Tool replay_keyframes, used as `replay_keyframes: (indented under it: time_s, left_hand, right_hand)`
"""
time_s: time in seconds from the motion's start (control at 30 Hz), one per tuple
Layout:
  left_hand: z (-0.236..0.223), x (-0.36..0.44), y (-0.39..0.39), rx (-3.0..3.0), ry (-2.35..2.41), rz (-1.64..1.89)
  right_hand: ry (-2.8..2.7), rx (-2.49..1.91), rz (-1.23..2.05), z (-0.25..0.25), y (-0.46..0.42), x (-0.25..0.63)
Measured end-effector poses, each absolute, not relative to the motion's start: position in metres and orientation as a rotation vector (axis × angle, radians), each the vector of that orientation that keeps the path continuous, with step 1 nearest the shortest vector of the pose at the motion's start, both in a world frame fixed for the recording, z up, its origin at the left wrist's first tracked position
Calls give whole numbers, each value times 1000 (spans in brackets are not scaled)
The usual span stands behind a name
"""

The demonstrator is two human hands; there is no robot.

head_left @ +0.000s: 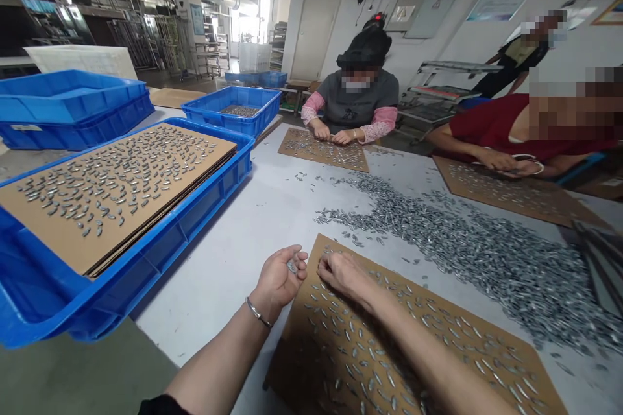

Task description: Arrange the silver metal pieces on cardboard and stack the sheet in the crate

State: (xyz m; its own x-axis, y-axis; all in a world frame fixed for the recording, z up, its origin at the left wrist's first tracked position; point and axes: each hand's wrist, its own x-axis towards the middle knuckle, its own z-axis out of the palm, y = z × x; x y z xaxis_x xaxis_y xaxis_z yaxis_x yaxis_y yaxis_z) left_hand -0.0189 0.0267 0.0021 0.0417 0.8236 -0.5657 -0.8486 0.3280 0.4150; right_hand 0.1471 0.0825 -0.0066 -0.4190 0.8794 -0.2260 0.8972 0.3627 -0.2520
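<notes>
My left hand (pixel 281 277) is cupped palm up at the near left corner of a brown cardboard sheet (pixel 487 363), with small silvery metal pieces (pixel 291 266) lying in its palm. A thin bangle sits on that wrist. My right hand (pixel 344 272) rests knuckles up on the same sheet, its fingers curled and pinched near the left hand; what they grip is too small to see. Many little metal pieces (pixel 389 337) lie spread in rows over the sheet.
A long heap of loose metal pieces (pixel 477 246) runs across the grey table (pixel 263 207). A blue crate (pixel 195 207) at left holds stacked cardboard covered in pieces; more blue crates (pixel 68 107) stand behind. Two people (pixel 357 100) opposite work at their own sheets (pixel 324 149).
</notes>
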Motion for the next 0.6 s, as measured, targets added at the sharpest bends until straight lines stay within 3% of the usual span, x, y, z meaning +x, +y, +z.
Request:
replay_keyframes:
  time_s: [0.27,0.6]
  left_hand:
    - [2,-19,26,2,848,1273]
    - [-7,-20,27,67,868,1345]
  right_hand:
    - [2741,1404,-625,-13,86,156]
    - [2730,1574,-547,3,96,162]
